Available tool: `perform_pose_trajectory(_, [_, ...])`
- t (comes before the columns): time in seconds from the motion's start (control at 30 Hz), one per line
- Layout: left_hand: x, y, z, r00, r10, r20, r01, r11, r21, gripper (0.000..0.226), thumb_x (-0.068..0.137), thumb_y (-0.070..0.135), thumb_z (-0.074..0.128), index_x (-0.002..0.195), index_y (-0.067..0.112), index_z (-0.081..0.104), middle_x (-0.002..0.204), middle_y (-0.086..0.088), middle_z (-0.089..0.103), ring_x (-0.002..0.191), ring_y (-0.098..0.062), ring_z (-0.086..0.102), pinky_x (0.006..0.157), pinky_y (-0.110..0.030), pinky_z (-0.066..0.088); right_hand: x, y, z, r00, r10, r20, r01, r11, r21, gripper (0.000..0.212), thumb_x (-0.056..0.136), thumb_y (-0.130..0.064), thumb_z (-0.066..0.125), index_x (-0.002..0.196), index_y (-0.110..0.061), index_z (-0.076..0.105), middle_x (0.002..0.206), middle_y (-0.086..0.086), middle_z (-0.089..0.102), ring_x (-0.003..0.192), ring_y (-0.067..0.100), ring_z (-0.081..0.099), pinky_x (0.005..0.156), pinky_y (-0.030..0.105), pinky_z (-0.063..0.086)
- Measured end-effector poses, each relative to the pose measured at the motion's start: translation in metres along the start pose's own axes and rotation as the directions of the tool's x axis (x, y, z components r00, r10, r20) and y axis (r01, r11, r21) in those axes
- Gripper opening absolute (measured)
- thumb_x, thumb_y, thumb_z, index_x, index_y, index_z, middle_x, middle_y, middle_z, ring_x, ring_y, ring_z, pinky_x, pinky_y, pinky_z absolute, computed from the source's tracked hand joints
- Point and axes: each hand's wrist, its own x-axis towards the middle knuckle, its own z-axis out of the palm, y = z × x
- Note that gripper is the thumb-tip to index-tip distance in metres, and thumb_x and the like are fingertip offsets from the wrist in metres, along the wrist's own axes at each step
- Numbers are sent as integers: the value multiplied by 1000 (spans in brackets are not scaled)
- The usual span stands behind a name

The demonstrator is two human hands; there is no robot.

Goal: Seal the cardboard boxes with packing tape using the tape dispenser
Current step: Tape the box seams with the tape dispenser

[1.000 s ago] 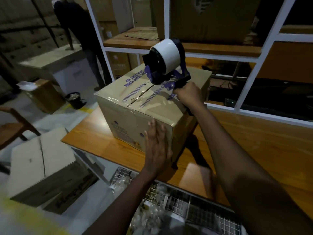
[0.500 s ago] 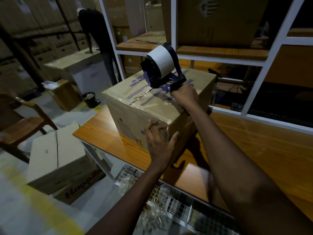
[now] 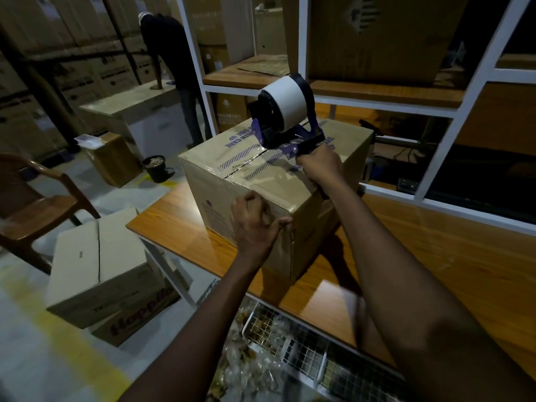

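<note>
Cardboard box (image 3: 269, 187) at the left end of the counter (image 3: 420, 256), one corner turned toward the viewer. The tape dispenser (image 3: 285, 120) is set on the top seam (image 3: 246, 166), with its handle clamped in the right grip (image 3: 319, 165). The left grip (image 3: 255, 224) is curled over the near top corner, bracing the box. The seam runs from near-left edge to far-right edge. The untaped stretch is judged to lie beyond the dispenser, nearer the right grip.

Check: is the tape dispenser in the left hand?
No: the right hand grips the tape dispenser, while the left hand grips the near corner of the cardboard box.
</note>
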Motion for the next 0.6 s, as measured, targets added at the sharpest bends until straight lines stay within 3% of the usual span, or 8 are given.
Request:
perform_pose_trajectory(0.07, [12, -9, 0, 991, 130, 30, -131, 991, 36, 69, 73, 66, 69, 113, 13, 52, 139, -15, 43, 129, -38, 42, 101, -44, 38, 1, 1, 0, 1000, 6, 3, -6, 1000, 6, 34, 85, -26, 65, 59, -16, 46, 58, 2, 48, 52, 20, 44, 53, 31, 29])
perform_pose_trajectory(0.13, [19, -17, -1, 967, 231, 112, -238, 969, 60, 74, 80, 74, 53, 127, 18, 47, 147, -10, 43, 141, -34, 36, 108, -52, 30, 2, 1, 0, 1000, 12, 3, -12, 1000, 12, 35, 85, -27, 65, 59, -16, 45, 58, 3, 47, 52, 20, 43, 53, 31, 28])
perform_pose_trajectory(0.2, [22, -27, -2, 935, 295, 196, -321, 940, 115, 75, 82, 78, 42, 133, 22, 45, 146, -4, 49, 142, -28, 37, 107, -59, 30, 1, 2, 0, 1000, 19, 2, -19, 1000, 20, 33, 85, -28, 66, 60, -16, 48, 61, 4, 52, 55, 22, 48, 54, 31, 31])
perform_pose_trajectory(0.33, [24, -44, -9, 871, 386, 304, -455, 867, 203, 86, 74, 80, 52, 140, 26, 42, 151, 0, 45, 143, -25, 36, 102, -54, 34, 1, 3, 3, 1000, 22, -20, -21, 998, 60, 21, 83, -31, 67, 72, -15, 61, 76, 11, 67, 69, 27, 62, 60, 34, 44])
perform_pose_trajectory(0.43, [26, -36, -13, 887, 350, 300, -408, 899, 160, 90, 70, 87, 51, 135, 26, 46, 148, 0, 46, 139, -26, 38, 97, -46, 33, 1, 4, 3, 999, 20, -33, -17, 997, 74, 21, 82, -33, 67, 79, -12, 67, 77, 10, 68, 70, 27, 63, 60, 33, 44])
perform_pose_trajectory(0.6, [31, -32, -11, 920, 295, 257, -333, 936, 117, 62, 83, 73, 50, 128, 30, 51, 141, 5, 53, 129, -24, 44, 87, -43, 35, -1, 4, 4, 999, 20, -27, -17, 997, 77, 21, 84, -31, 67, 72, -15, 62, 71, 9, 64, 67, 27, 61, 60, 33, 44])
